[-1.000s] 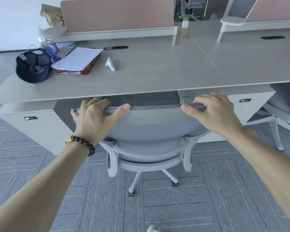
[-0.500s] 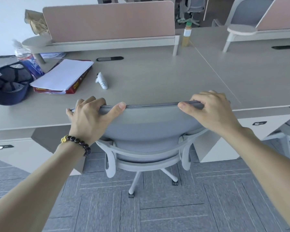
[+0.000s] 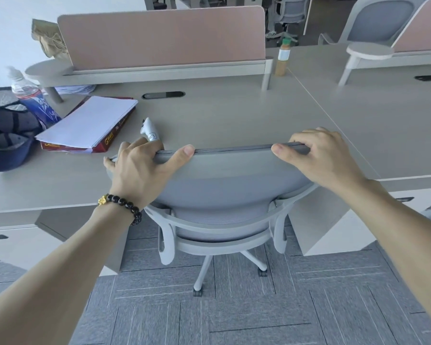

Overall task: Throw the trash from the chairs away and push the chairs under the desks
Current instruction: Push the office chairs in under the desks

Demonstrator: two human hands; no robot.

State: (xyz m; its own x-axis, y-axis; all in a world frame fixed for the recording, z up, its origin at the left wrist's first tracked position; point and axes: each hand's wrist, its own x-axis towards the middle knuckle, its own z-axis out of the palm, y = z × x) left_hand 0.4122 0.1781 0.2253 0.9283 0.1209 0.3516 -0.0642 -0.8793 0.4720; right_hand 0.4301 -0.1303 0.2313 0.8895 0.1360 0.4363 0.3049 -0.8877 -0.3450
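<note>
- Grey mesh forms the back of the chair [image 3: 224, 175] at the centre of the frame; we see its seat tucked under the desk [image 3: 222, 115], with its white legs and wheels on the grey carpet below.
- We see the left hand [image 3: 137, 173] clamped on the left end of the chair's top edge, thumb on the near side and fingers curled over the far side; a dark beaded bracelet [image 3: 125, 205] circles that wrist.
- We see the right hand [image 3: 319, 158] gripping the right end of the same edge in the same way.
- On the desk at the left of the frame lie a stack of paper [image 3: 90, 123], a dark cap [image 3: 5, 143], a plastic bottle [image 3: 33, 100] and a small white object [image 3: 149, 129].
- A pink divider panel [image 3: 164, 36] stands across the upper frame.
</note>
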